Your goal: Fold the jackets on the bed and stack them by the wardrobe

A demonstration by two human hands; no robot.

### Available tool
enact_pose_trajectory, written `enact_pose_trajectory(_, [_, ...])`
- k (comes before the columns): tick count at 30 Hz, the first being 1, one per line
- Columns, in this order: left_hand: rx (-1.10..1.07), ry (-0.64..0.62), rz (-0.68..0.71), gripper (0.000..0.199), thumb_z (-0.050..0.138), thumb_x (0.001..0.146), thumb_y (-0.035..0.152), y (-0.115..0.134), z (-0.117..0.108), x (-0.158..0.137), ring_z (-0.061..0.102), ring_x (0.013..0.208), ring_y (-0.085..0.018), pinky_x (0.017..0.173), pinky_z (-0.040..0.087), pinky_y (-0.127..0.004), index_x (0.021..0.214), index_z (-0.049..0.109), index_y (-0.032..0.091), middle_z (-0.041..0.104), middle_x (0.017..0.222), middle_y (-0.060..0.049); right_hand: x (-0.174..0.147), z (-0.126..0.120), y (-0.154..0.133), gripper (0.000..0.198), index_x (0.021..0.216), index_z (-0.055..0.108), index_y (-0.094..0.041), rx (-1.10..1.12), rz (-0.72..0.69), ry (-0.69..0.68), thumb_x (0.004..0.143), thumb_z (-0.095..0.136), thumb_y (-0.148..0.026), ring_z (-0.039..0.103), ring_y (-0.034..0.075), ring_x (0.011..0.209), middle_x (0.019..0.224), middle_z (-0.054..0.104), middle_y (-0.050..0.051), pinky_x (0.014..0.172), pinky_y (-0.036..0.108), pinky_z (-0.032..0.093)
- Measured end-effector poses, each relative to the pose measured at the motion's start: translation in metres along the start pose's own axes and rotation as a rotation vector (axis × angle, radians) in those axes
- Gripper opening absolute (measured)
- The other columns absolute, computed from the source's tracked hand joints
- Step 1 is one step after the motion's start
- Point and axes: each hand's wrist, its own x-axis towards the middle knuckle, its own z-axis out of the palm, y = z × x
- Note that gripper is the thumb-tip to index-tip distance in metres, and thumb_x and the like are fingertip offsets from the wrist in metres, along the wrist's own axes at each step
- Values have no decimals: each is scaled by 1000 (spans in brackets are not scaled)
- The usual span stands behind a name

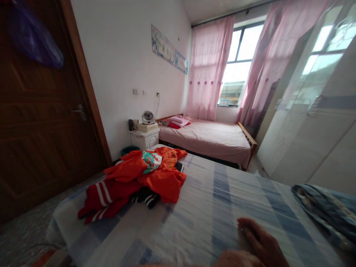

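At the bottom right, my right hand [260, 239] is low over the checked bedsheet, with its fingers stretched out and nothing visible in them. I cannot tell whether it touches the sheet. Beside it, my left hand [235, 258] shows only partly at the lower edge, its fingers out of sight. Across the bed, to the left, lies a loose heap of clothes: an orange T-shirt [164, 181] with a green and white print on top, a red garment with white stripes [102, 198] and a black garment with white stripes [147, 196] below. Both hands are apart from this heap.
A blue-and-white checked bedsheet [200, 207] covers the near bed. Folded blue patterned cloth [328, 207] lies at its right side. Beyond stand a second bed [211, 137], a white nightstand [144, 140] with a fan [148, 117], a wooden door [41, 126] and a glossy wardrobe [308, 137].
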Motion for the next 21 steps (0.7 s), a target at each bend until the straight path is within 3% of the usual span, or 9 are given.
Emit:
enact_pose_trajectory(3, [119, 43, 3, 18, 51, 84, 27, -27, -68, -27, 65, 92, -16, 82, 52, -26, 90, 67, 23, 69, 102, -2, -1, 0, -1, 33, 89, 66, -28, -12, -10, -4, 72, 46, -48, 66, 25, 90, 94, 71, 4, 84, 37, 50])
enact_pose_trajectory(5, [323, 91, -114, 20, 51, 82, 20, -50, -115, -48, 62, 99, -16, 89, 49, -27, 95, 65, 22, 66, 110, -3, -2, 0, -3, 33, 89, 66, -28, -25, -3, 5, 72, 46, -47, 66, 25, 91, 94, 71, 3, 84, 37, 50])
enact_pose_trajectory(7, [502, 143, -232, 32, 50, 78, 14, -76, -155, -73, 54, 115, -23, 99, 42, -39, 108, 61, 19, 59, 122, -10, -2, 0, -4, 33, 87, 67, -28, -26, -3, 14, 71, 46, -47, 66, 26, 90, 94, 72, 3, 83, 37, 50])
enact_pose_trajectory(9, [609, 180, -342, 55, 53, 73, 14, -102, -184, -97, 40, 128, -28, 103, 34, -48, 128, 47, 16, 47, 136, -13, -2, 1, -4, 32, 86, 67, -28, -16, -11, 22, 71, 46, -47, 66, 26, 89, 93, 72, 3, 82, 36, 51])
enact_pose_trajectory(11, [635, 202, -449, 65, 55, 69, 15, -122, -202, -118, 32, 132, -31, 105, 28, -52, 132, 41, 14, 42, 140, -15, -1, 3, -4, 31, 85, 68, -28, -6, -23, 31, 72, 46, -46, 66, 25, 88, 92, 72, 3, 82, 36, 51])
enact_pose_trajectory(14, [558, 234, -527, 56, 50, 68, 11, -138, -218, -132, 38, 128, -30, 106, 26, -49, 123, 51, 13, 52, 131, -14, -2, 5, -3, 29, 85, 68, -28, -9, -33, 51, 73, 47, -43, 66, 25, 85, 90, 72, 3, 81, 35, 51])
enact_pose_trajectory(18, [451, 304, -559, 30, 41, 77, 14, -140, -234, -120, 55, 107, -28, 98, 36, -44, 95, 65, 16, 66, 104, -11, -4, 6, -6, 27, 86, 67, -27, -33, -66, 63, 77, 45, -41, 66, 23, 84, 90, 72, 2, 79, 33, 51])
enact_pose_trajectory(21, [336, 428, -582, 29, 38, 79, 19, -132, -250, -97, 57, 101, -27, 93, 40, -40, 91, 65, 16, 65, 104, -11, -6, 5, -9, 28, 86, 65, -25, -59, -104, 57, 80, 42, -40, 66, 21, 83, 89, 71, 2, 77, 32, 50])
